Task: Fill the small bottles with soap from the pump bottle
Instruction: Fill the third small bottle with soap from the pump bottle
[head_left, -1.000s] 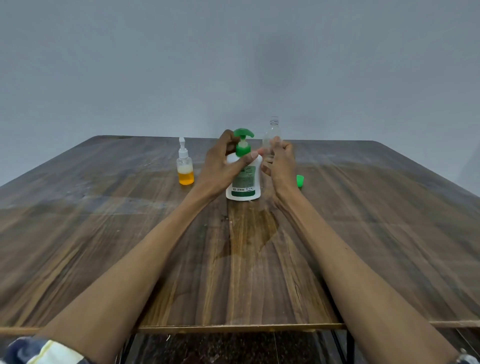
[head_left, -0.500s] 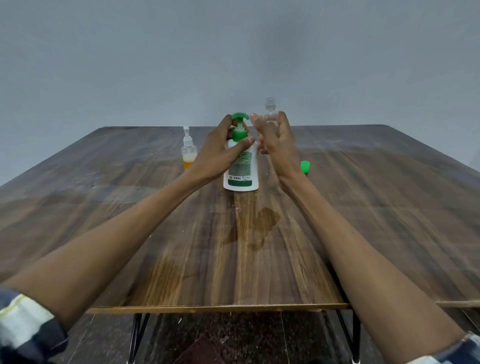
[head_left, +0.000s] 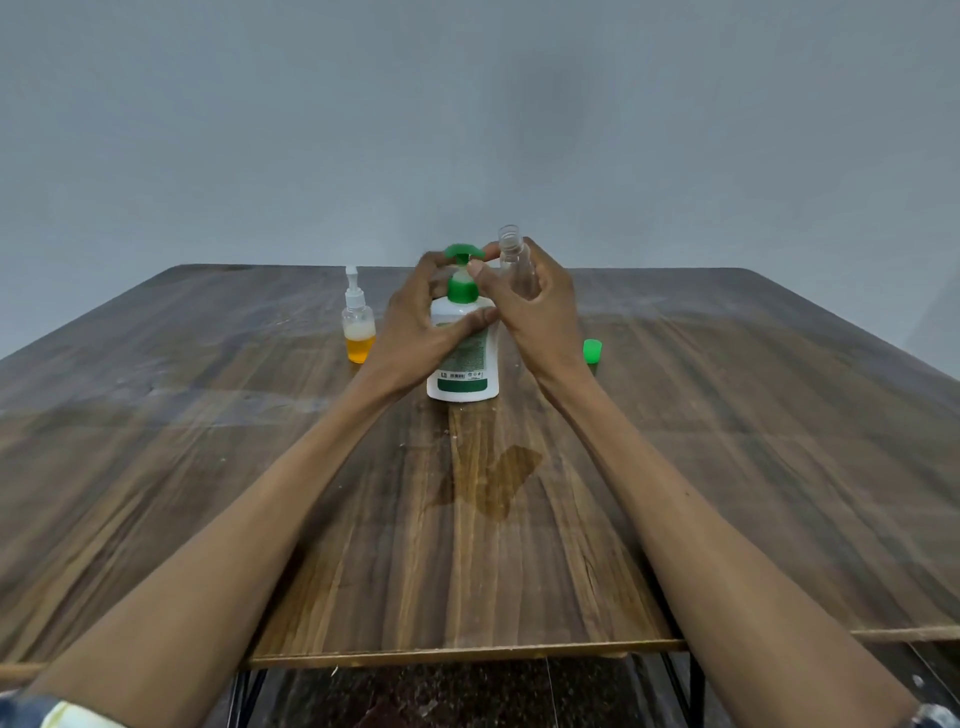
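Near edge: dark wood-grain laminate table (head_left: 727, 467) w/ a glossy wet patch (head_left: 488, 480) in the centre, between the two forearms. Both arms reach fwd toward mid-table.

Mid-table: white plastic pump bottle w/ green label and green pump head (head_left: 463, 364) stands upright on the table. Left hand (head_left: 415, 332) wraps it from the left — thumb across the front of the body, fingers curled round toward the pump collar. Grip appears firm; fingertip contact at the rear is hidden.

Right hand (head_left: 540, 312) grips a small clear plastic bottle, uncapped (head_left: 515, 265), held off the table, just right of the pump head. Thumb and fingers are curled round its body; the open neck sticks up above the fingers. It looks empty.

Key relation: clear bottle's long axis is near upright, tilted slightly, mouth up and beside the green spout — about level w/ it, not under it. Which way the spout faces cannot be told. Judgement: next move needs the mouth brought below the spout tip; right hand is the nearer one for that, left steadies or presses.

Farther out: small clear spray bottle w/ white nozzle, part-filled w/ orange liquid (head_left: 358, 327), stands left of the pump bottle, apart from the left hand. Small green cap (head_left: 592, 350) lies on the table right of the right wrist. Behind: plain grey wall (head_left: 467, 114).
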